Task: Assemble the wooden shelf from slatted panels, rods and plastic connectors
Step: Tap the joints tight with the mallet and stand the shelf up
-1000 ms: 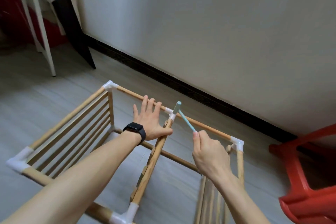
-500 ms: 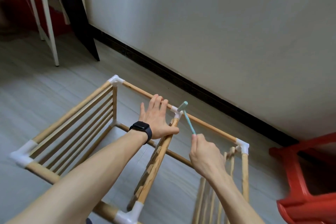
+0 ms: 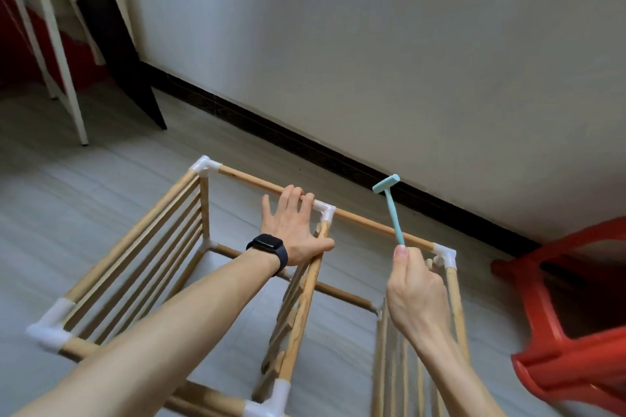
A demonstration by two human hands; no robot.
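Wooden slatted shelf frame (image 3: 301,301), joined by white plastic corner connectors (image 3: 326,210), is standing on the grey floor (image 3: 84,213); its near edge is running out of view below. The left hand (image 3: 291,230), wearing a black wristwatch (image 3: 269,245) with a dark screen, is pressing straight, spread fingers on the top rod (image 3: 250,179). The right hand (image 3: 415,288) is gripping a pale blue plastic mallet (image 3: 393,210), its head raised above the rod. A red plastic stool (image 3: 576,315) is being cut off at right.

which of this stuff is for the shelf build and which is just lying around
For the job: shelf frame, white connector, teal hammer in the right hand, left hand resting on the frame.
Just lying about: red stool, white rack, black board.
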